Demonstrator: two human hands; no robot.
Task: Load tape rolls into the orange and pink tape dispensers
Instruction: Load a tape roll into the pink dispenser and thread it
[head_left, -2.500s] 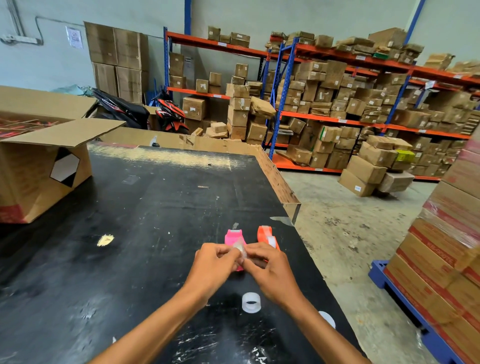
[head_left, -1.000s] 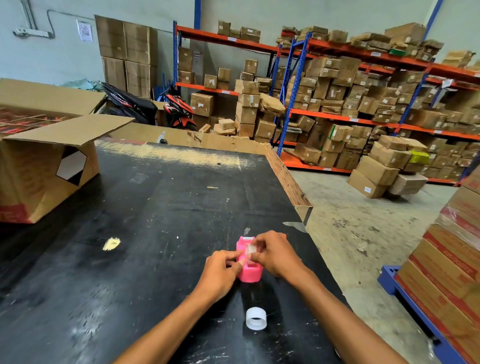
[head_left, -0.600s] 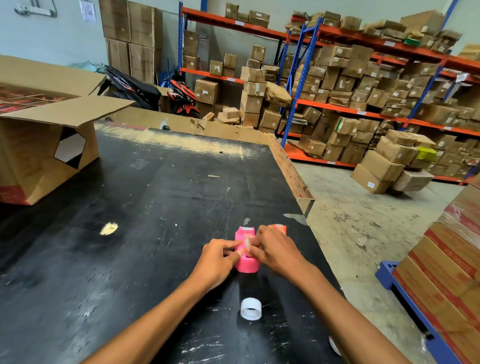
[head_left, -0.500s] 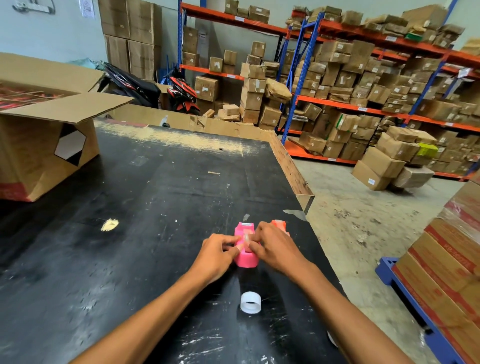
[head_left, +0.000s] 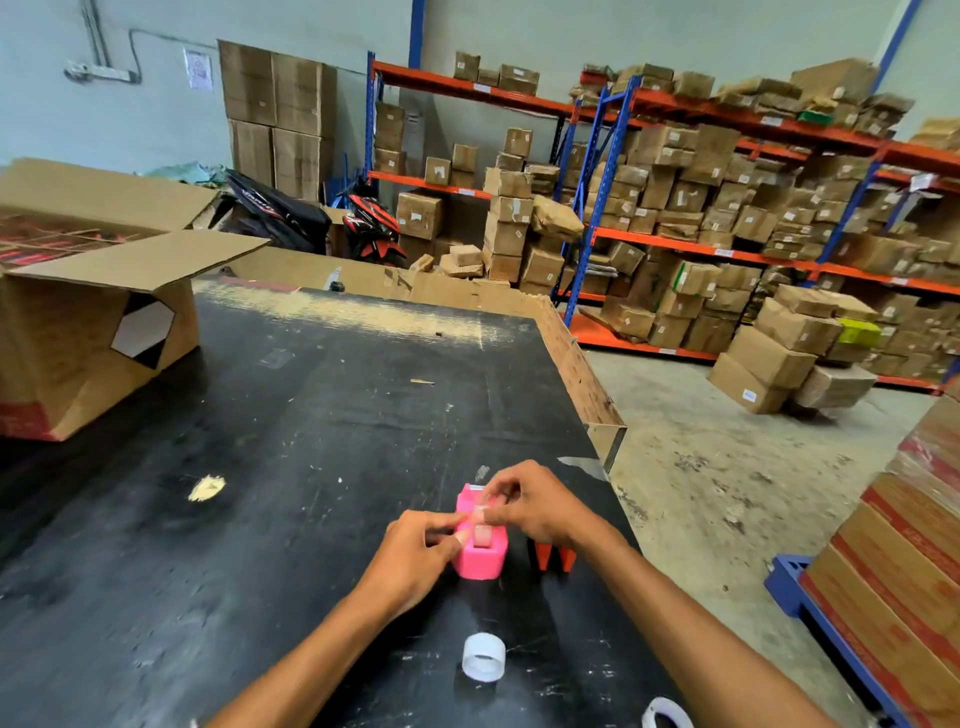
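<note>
Now seated: tape roll (head_left: 483, 535) in pink dispenser (head_left: 479, 551) on counter (head_left: 311, 467), formerly held above it. Left hand (head_left: 415, 553) and right hand (head_left: 530, 501) pinching tape end. Orange dispenser (head_left: 555, 558) beside, unloaded; spare roll (head_left: 483, 656) nearer.

An open cardboard box (head_left: 98, 332) is sitting at the left of the frame on the black table (head_left: 311, 415), one flap hanging outward. Behind it, two motorcycles (head_left: 311, 218) are standing against the wall. Orange and blue shelving (head_left: 727, 171), crowded with cartons, is filling the upper right. A pale scrap (head_left: 206, 487) is lying left of centre.
</note>
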